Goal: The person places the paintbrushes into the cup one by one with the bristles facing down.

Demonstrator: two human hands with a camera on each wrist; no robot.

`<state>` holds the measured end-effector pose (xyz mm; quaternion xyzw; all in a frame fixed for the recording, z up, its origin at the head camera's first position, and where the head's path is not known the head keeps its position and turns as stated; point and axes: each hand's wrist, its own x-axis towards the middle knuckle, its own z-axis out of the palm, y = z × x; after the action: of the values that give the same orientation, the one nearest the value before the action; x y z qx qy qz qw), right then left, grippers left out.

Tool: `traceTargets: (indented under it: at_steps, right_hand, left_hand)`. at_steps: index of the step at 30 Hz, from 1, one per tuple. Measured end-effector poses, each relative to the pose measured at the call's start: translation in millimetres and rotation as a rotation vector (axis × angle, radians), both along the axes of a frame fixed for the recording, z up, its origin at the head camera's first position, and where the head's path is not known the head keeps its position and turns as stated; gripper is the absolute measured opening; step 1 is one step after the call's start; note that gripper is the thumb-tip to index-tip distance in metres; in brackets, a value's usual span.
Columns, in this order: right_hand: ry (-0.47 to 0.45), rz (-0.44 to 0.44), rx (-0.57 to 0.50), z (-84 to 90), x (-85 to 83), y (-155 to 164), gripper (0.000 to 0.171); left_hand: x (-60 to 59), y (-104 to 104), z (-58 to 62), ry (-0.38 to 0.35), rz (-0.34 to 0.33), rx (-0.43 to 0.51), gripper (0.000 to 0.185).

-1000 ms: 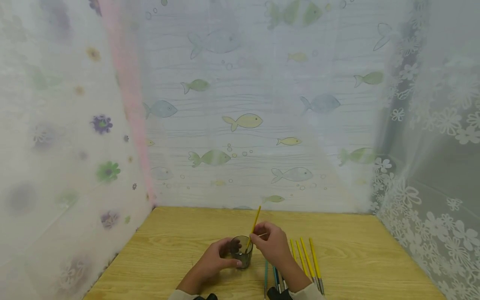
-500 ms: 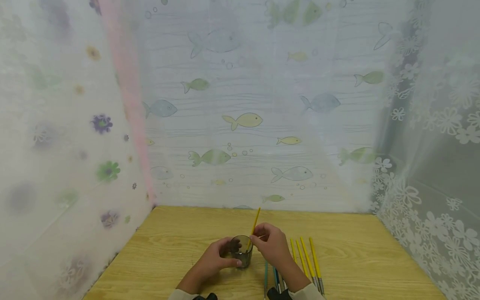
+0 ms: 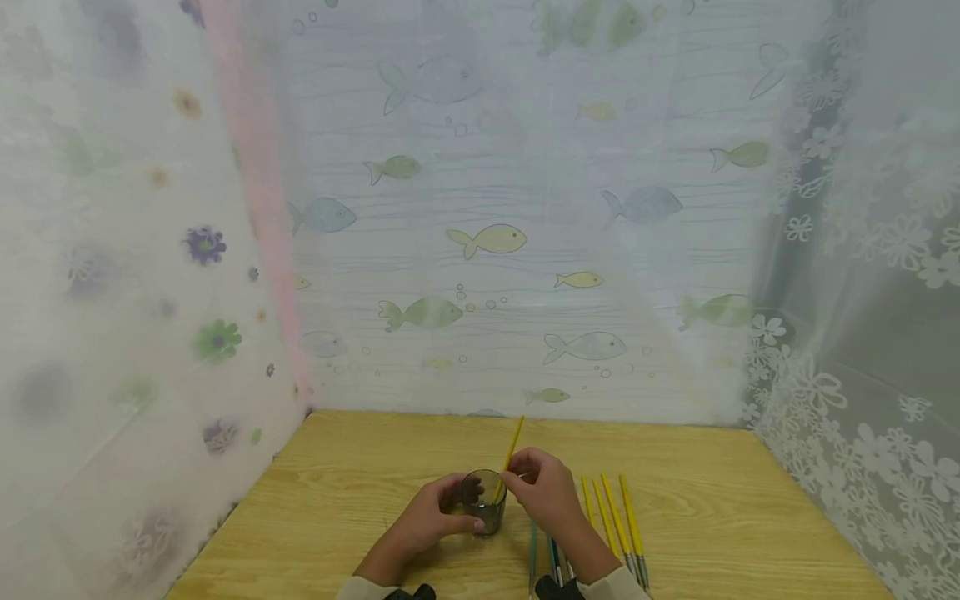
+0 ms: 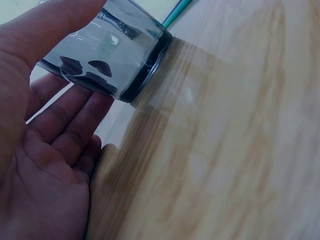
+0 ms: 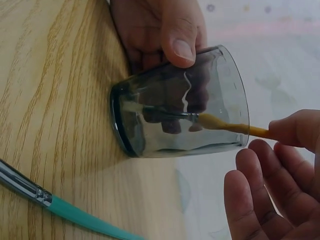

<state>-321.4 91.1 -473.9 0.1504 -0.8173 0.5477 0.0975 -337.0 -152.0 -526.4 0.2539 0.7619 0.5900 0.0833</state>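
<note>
At the near middle of the wooden table [image 3: 360, 500], a dark glass cup [image 3: 483, 502] standing upright, steadied by the left hand [image 3: 427, 523] with thumb and fingers wrapped round its side. Pinched in the right hand [image 3: 547, 492], just at three o'clock of the cup, a yellow brush [image 3: 512, 446], handle slanting up toward one o'clock, bristle end down inside the cup near its bottom, as seen through the glass from the right wrist [image 5: 165, 112]. Judged as the rinsing or stirring step, brush tip working at the base of the cup; whether any water is in there, impossible to tell. Next move likely to call for a straight lift of the brush along its own slant, clear of the rim, with the left-hand hold on the cup kept firm against tipping. At four o'clock of the cup, a row of yellow brushes [image 3: 611, 521] lying side by side on the table, and nearer the body, at five o'clock, a few teal and darker brushes [image 3: 551, 558], one teal handle just beside the cup base in the wrist view [image 5: 75, 215]. Little spare room on that right side, then; a set-down there would need care not to scatter the row. Plenty of bare wood at nine o'clock and twelve o'clock of the cup, up to the fish-patterned curtain [image 3: 487, 242] at the far edge, with flowered drapes closing in left [image 3: 202, 333] and right [image 3: 862, 417].
</note>
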Motion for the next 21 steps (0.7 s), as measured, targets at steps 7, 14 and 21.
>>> traceTargets:
  at_steps: [7,14,21]
  right_hand:
    - [-0.029,0.009,-0.008,-3.0,-1.5,1.2,0.022]
    - [-0.057,0.018,-0.005,-3.5,-3.7,2.9,0.019]
    - [-0.083,0.025,-0.024,-2.8,-2.8,4.7,0.020]
  left_hand:
    - [0.9,-0.6,0.4,0.002,-0.001,0.000,0.067]
    - [-1.2,0.2,-0.4,-0.003,0.003,0.013,0.066]
    - [-1.2,-0.2,0.1,-0.011,-0.004,0.013,0.065]
